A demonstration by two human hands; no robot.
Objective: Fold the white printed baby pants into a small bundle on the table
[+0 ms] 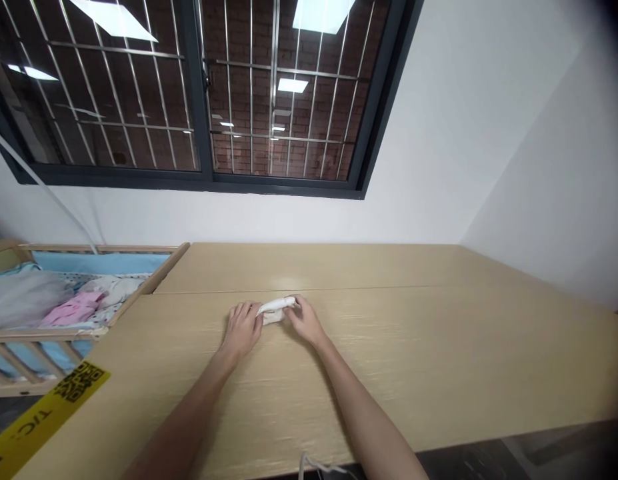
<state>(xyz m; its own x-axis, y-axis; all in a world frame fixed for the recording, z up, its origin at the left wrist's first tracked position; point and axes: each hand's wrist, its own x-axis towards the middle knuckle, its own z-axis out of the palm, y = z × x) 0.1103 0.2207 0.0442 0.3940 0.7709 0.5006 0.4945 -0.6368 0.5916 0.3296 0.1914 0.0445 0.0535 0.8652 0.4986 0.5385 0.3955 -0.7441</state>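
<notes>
A small white bundle, rolled or folded like soft cloth (277, 307), is held low over the wooden tabletop (389, 347). Its exact kind is too small to tell. At its left end, my left hand (243, 328) has its fingers curled on the bundle. My right hand (305, 321) pinches the other end between thumb and fingers. A lower fold of the bundle shows between the two hands, near the table surface. My fingertips are partly hidden by the bundle.
Left of the table stands a wooden crib (171, 263) with blue lining, holding a pink cloth (75, 309) and white bedding. A yellow QR-code strip (49, 413) lies at the lower left. White cable (319, 461) shows at the front edge. Behind are a wall and barred window.
</notes>
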